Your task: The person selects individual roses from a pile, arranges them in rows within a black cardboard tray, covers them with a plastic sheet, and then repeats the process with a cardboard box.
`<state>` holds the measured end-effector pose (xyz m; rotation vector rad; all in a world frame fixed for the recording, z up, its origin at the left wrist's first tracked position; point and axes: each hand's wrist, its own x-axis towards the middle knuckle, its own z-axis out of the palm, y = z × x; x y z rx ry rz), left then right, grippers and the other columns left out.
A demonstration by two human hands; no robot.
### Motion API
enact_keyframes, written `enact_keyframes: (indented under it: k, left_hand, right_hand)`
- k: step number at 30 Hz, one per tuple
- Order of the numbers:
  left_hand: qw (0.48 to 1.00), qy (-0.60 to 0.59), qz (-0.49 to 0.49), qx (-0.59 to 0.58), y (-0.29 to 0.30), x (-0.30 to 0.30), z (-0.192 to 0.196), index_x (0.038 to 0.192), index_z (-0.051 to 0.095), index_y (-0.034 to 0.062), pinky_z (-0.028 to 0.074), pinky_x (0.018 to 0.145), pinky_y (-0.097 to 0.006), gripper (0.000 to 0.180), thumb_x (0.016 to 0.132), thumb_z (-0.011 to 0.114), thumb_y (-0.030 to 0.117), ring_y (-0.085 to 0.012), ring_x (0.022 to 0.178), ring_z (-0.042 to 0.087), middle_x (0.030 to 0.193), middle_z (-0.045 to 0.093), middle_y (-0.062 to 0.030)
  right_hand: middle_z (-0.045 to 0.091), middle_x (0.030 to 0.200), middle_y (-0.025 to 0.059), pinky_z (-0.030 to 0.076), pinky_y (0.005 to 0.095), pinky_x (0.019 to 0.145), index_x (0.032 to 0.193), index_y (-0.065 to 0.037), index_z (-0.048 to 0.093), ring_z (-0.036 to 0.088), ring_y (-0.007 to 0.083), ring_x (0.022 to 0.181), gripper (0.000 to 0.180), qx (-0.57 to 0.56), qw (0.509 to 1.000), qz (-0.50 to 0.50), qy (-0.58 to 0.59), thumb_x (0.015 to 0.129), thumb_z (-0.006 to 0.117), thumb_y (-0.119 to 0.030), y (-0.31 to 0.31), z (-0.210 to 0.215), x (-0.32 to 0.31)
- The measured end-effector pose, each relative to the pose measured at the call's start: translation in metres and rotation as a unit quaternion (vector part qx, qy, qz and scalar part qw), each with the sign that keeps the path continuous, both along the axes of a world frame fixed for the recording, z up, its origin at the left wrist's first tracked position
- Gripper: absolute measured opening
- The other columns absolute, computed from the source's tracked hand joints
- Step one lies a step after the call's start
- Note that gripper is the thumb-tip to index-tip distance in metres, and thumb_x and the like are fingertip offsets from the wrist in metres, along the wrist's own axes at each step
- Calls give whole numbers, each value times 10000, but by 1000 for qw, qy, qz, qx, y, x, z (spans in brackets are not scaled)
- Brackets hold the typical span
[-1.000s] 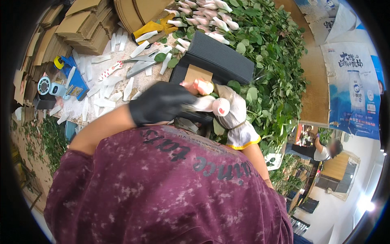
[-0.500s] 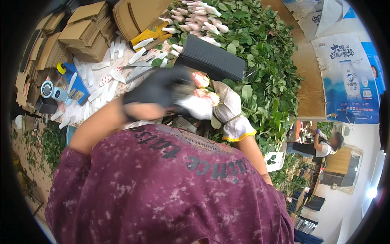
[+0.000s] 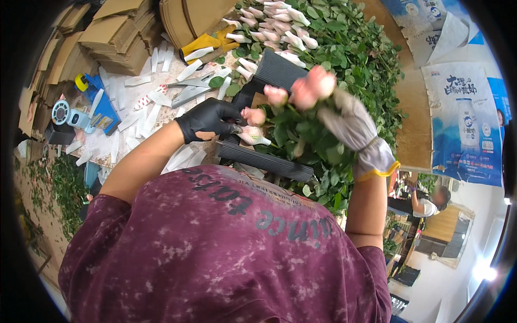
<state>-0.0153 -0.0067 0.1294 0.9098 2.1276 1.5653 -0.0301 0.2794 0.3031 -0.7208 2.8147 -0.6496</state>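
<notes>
My left hand [image 3: 212,119], in a black glove with bare skin showing at the thumb side, is closed at a pink rose whose head wears a white net sleeve [image 3: 253,135]. A bare pink rose [image 3: 253,116] touches its fingertips. My right hand [image 3: 350,121], in a pale glove with a yellow cuff, is closed around leafy stems beside larger pink roses [image 3: 312,89]; motion blurs its fingers. Another pink rose [image 3: 276,95] sits between the hands. Beneath them lies a black ribbed holder [image 3: 264,161] with two raised sides, its middle partly hidden by leaves.
Several sleeved roses [image 3: 274,24] lie on a big heap of leafy stems [image 3: 371,70]. White sleeves [image 3: 129,121], scissors [image 3: 194,91], a yellow glove [image 3: 210,43], a blue tool [image 3: 105,107] and a small fan [image 3: 70,114] are at left, below cardboard stacks [image 3: 116,37]. A person [image 3: 425,202] stands far right.
My right hand has moved right and up, away from my left hand, with pink roses beside it. My left hand has drawn slightly left, and the holder's near side now shows.
</notes>
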Motion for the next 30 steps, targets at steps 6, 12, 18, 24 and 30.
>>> enact_keyframes:
  k: [6,12,18,24,30]
  left_hand:
    - [999,22,38,31,2,8,-8,1102,710,81,528,782,-341,330,774,738,91,-240,830,671,918,689,-117]
    - [921,303,-157,-186,54,-14,27,939,735,127,522,709,-449,207,768,681,231,-322,830,658,840,676,-106]
    - [880,270,-276,-275,82,-19,42,766,701,33,538,691,-478,129,671,656,108,-386,774,677,809,686,-189]
    - [936,241,-165,-198,-18,-14,45,845,624,63,500,717,-454,154,726,666,152,-379,834,615,847,614,-154]
    - [870,239,0,-431,-117,5,72,1046,729,119,486,763,-442,320,736,752,194,-342,875,607,909,607,-128]
  right_hand:
    - [701,871,100,552,369,734,1056,-87,691,677,265,802,269,67,935,-142,319,794,638,-54,-27,-8,41]
    - [685,814,154,536,440,708,963,-115,708,671,354,793,207,238,951,92,-174,809,652,-242,-28,-65,28]
    - [682,806,150,539,448,689,972,-126,682,675,364,799,222,233,955,104,-153,852,658,-311,-18,-83,32]
    - [676,833,156,527,460,704,887,-70,664,673,365,807,153,291,921,186,-179,804,632,-195,-13,-69,23]
    - [685,859,173,535,471,741,1001,-77,678,674,385,857,240,275,924,181,-194,809,650,-218,-10,-70,22]
